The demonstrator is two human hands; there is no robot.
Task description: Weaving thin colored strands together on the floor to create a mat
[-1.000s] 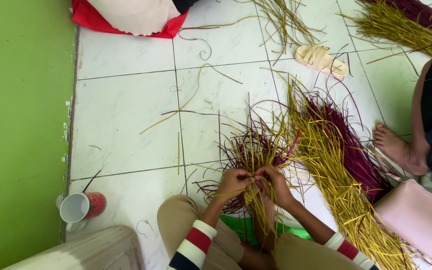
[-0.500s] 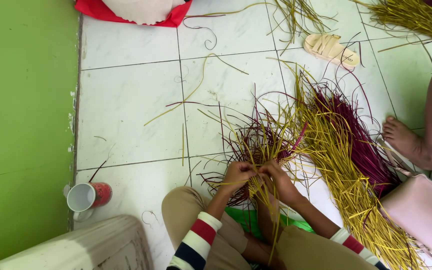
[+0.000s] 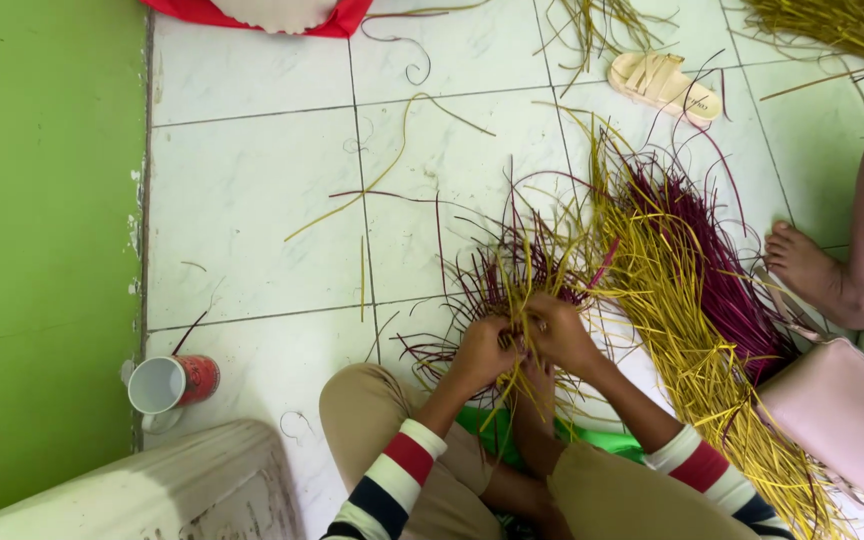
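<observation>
I sit on a white tiled floor with a half-woven piece of yellow and maroon strips (image 3: 512,285) in front of my knees. My left hand (image 3: 482,352) and my right hand (image 3: 562,335) meet at the near edge of the weave, both pinching strips there. Loose strip ends fan out away from me. A long bundle of yellow and maroon strips (image 3: 692,300) lies on the floor just right of my hands. A bright green sheet (image 3: 487,430) shows under my legs.
A red and white mug (image 3: 167,385) lies on its side by the green wall (image 3: 42,250). A beige sandal (image 3: 664,85), stray strips and a red cloth (image 3: 252,15) lie further off. Another person's bare foot (image 3: 812,275) and a pink bag (image 3: 842,420) are at right.
My hands have shifted slightly forward and closer together on the weave. The view has tipped down a little, so the floor items sit higher in frame.
</observation>
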